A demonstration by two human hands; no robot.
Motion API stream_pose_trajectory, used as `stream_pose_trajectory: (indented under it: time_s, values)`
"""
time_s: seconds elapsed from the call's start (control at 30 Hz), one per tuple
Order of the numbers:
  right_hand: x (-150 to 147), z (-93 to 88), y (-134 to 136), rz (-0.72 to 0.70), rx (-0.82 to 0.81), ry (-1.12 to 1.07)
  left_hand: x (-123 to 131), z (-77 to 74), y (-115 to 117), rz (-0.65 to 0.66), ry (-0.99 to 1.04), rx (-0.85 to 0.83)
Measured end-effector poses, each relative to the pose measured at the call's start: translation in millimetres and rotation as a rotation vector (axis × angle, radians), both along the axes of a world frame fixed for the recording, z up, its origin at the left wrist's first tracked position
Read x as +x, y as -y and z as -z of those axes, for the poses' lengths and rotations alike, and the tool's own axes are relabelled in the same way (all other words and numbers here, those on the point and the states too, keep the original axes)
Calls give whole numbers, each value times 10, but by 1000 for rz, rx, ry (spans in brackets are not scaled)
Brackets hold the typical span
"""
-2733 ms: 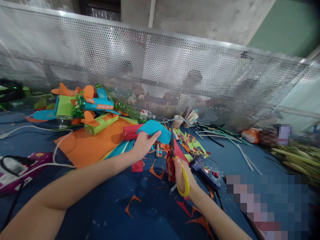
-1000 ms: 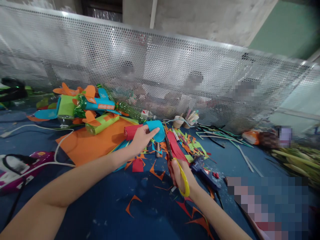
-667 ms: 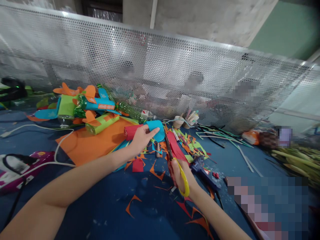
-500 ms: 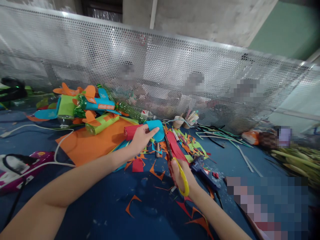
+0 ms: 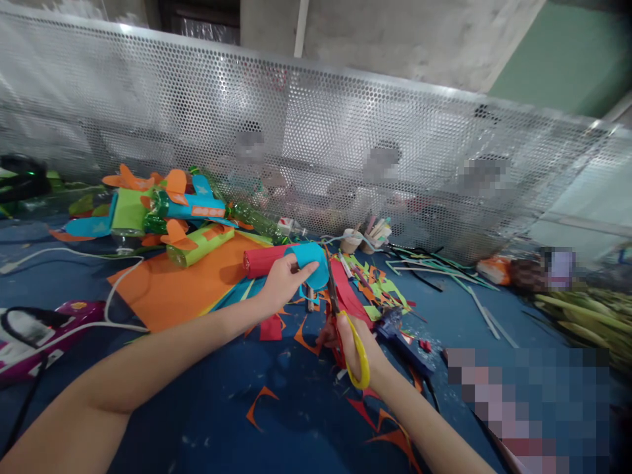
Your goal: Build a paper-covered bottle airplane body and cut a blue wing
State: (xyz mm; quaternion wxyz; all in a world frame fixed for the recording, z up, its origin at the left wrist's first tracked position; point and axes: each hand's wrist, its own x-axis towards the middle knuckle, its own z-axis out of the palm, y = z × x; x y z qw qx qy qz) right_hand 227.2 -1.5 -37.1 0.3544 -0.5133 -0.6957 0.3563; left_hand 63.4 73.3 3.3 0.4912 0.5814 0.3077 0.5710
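Observation:
My left hand [image 5: 285, 282] pinches a blue piece of paper [image 5: 312, 258] with a rounded edge between thumb and fingers. In my right hand [image 5: 359, 342] is a pair of scissors [image 5: 362, 361] with yellow and red handles. The dark blades point away from me and lie along the right edge of the blue paper. Behind my left hand lies a red-wrapped bottle [image 5: 261, 261]. Red paper [image 5: 349, 289] and small cut scraps [image 5: 388, 289] lie just beyond my right hand.
Orange paper sheets [image 5: 170, 289] lie at left, below paper-decorated bottles [image 5: 190, 207]. A dark blue glue gun [image 5: 407, 345] is right of my right hand. Cups with sticks [image 5: 376, 236] stand by the perforated metal screen [image 5: 326, 131]. A white cable [image 5: 121, 280] crosses the left side.
My left hand has shifted the blue paper slightly down and to the right, and its tilt has changed. The scissor blades have parted a little along its edge.

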Motion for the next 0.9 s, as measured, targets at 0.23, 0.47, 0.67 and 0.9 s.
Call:
stream_pose_trajectory:
  time_s: [0.23,0.47,0.67,0.9]
  values:
    - [35,-37,-7,-29,34,40,-19,-21,-9,9,-41,53]
    - [14,-70,3,-23,29,11,-39,-14,-33,20,-119,105]
    - [9,-69,15,-14,17,-5,-43,-9,-30,2,-189,150]
    - [20,-60,7,15,95,86,-25,-16,13,73,-193,130]
